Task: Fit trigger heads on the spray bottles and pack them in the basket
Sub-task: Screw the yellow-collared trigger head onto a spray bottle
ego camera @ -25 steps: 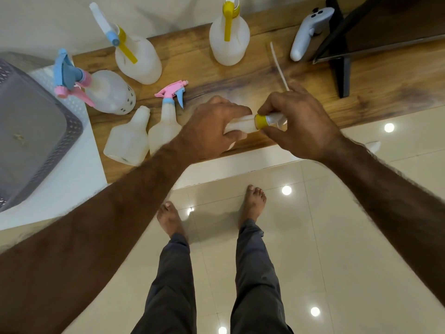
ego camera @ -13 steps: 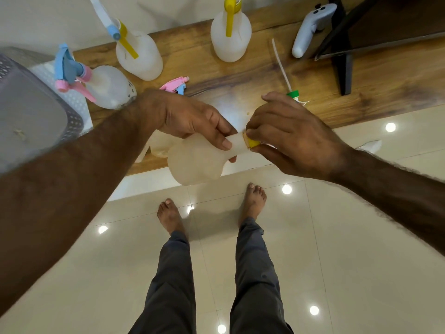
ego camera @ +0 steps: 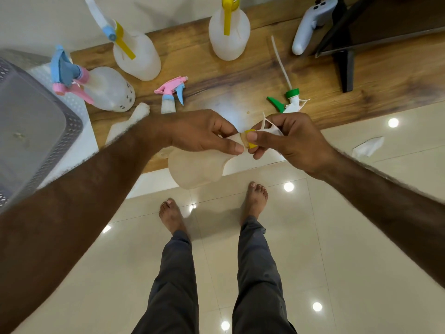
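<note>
My left hand (ego camera: pixel 204 132) grips the neck of a translucent spray bottle (ego camera: pixel 195 168) held sideways over the wooden counter's front edge. My right hand (ego camera: pixel 286 138) pinches the yellow collar of a white trigger head (ego camera: pixel 251 141) at the bottle's mouth. On the counter stand two bottles with yellow triggers (ego camera: pixel 137 54) (ego camera: pixel 228 32), a bottle with a blue and pink head (ego camera: pixel 103 89) lying on its side, a small bottle with a pink and blue head (ego camera: pixel 169 97), and a headless bottle (ego camera: pixel 130 124) partly behind my forearm. A loose green trigger head (ego camera: pixel 287 100) lies to the right. The grey basket (ego camera: pixel 36 131) sits at the left.
A white game controller (ego camera: pixel 310 25) and a black monitor stand (ego camera: pixel 346 61) occupy the counter's back right. A crumpled white paper scrap (ego camera: pixel 367 147) lies on the tiled floor. My bare feet stand below the counter edge.
The held bottle has swung down so its body hangs below my left hand, off the counter edge. My right hand has shifted its pinch on the yellow collar. The green trigger head came into view.
</note>
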`<state>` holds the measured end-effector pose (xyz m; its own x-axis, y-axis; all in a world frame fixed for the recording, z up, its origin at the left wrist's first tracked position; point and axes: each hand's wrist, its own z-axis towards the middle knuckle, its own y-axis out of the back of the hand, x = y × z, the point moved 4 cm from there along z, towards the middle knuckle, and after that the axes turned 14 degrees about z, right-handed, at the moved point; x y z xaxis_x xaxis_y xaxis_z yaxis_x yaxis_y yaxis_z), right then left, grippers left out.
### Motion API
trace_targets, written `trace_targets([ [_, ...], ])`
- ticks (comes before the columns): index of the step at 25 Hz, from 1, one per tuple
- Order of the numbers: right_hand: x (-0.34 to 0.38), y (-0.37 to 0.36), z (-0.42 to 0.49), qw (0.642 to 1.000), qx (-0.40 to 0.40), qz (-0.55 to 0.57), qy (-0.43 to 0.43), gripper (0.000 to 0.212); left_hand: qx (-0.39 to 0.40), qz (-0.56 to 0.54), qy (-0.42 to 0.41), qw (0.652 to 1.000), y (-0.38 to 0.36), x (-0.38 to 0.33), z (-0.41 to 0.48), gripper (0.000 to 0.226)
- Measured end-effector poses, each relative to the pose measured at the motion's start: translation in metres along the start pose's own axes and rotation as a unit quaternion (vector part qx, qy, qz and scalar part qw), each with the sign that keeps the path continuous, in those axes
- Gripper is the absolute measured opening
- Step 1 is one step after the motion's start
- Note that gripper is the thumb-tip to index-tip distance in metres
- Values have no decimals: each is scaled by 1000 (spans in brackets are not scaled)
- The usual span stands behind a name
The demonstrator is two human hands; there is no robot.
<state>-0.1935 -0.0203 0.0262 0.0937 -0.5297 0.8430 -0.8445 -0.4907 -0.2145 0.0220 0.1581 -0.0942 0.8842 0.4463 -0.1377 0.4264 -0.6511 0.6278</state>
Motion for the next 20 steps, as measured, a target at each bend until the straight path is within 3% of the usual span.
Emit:
trace_targets([
  [2,0,2,2,997,2,-69,18,18,41,40,-72,996,53,-43,3,38],
  [3,3,2,1,991,18,-123,43,22,102,-19,-118,987,103,-74,11,36],
  [5,12,0,-3,967,56,-220,115,26,140,51,-319,936,169,-115,6,46],
  [6,16,-1,-5,954,67,-252,148,27,153,72,-336,927,181,-121,3,55],
  [9,21,2,-7,942,51,-281,175,26,143,43,-333,931,179,-121,2,57],
  [12,14,9,0,981,-34,-185,39,37,30,37,-345,938,171,-125,8,45],
  [14,7,11,5,976,-74,-196,-55,51,-36,101,-339,935,168,-128,10,54],
  [16,4,13,7,971,-74,-203,-102,44,-67,131,-337,930,160,-128,11,53],
  [19,15,15,8,972,-21,-231,-43,45,-105,97,-336,931,169,-127,16,53],
  [20,18,16,8,972,-15,-232,-21,34,-117,97,-335,930,171,-127,15,55],
])
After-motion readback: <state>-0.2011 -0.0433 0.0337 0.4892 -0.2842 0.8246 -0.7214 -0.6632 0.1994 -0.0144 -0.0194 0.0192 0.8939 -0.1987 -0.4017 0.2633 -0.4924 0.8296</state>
